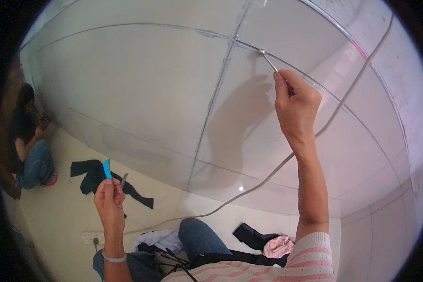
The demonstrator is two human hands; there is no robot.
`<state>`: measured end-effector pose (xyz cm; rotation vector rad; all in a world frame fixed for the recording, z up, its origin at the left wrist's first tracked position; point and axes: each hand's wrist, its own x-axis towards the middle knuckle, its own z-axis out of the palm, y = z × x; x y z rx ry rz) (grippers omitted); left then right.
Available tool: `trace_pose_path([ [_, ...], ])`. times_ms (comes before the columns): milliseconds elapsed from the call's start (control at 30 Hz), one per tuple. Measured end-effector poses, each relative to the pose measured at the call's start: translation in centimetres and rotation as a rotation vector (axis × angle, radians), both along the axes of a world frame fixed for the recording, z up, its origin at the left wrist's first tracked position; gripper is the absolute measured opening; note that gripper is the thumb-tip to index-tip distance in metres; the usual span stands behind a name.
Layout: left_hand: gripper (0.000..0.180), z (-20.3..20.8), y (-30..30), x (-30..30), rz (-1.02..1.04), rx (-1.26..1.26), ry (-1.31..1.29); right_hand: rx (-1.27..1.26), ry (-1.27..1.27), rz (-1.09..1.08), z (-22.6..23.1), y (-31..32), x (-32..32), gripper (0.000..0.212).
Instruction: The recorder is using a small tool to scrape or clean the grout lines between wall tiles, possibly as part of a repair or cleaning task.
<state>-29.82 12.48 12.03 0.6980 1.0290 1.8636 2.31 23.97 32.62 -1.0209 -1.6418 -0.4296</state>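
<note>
My right hand (298, 103) is closed around a thin metal rod with a ball tip, a grout pressing tool (270, 62). Its ball rests on the dark joint of the tiled wall (164, 89), just right of where two joints cross. Lower left, my left hand (109, 202) pinches a small scraper with a curved blue blade (107, 169), held away from the wall. A narrow grey blade (125, 178) sticks up beside it from the same hand. The handles are hidden by my fingers.
A grey cable (268, 181) runs across the wall side down to a white power strip (93, 238). Dark clothing (91, 171) lies on the floor. Pink cloth (278, 246) and white cloth (162, 239) lie near my legs. Another person (30, 141) crouches at far left.
</note>
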Motion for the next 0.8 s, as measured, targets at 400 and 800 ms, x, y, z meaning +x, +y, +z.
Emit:
trace_pose_path([
  [400,0.018,-0.3,3.8,2.0,-0.075,-0.053,-0.02,-0.053,0.027,-0.168,-0.7,1.2,4.8,0.006],
  [800,0.019,-1.4,8.3,4.5,-0.176,-0.082,-0.038,-0.059,-0.112,-0.462,-1.3,1.1,8.3,0.008],
])
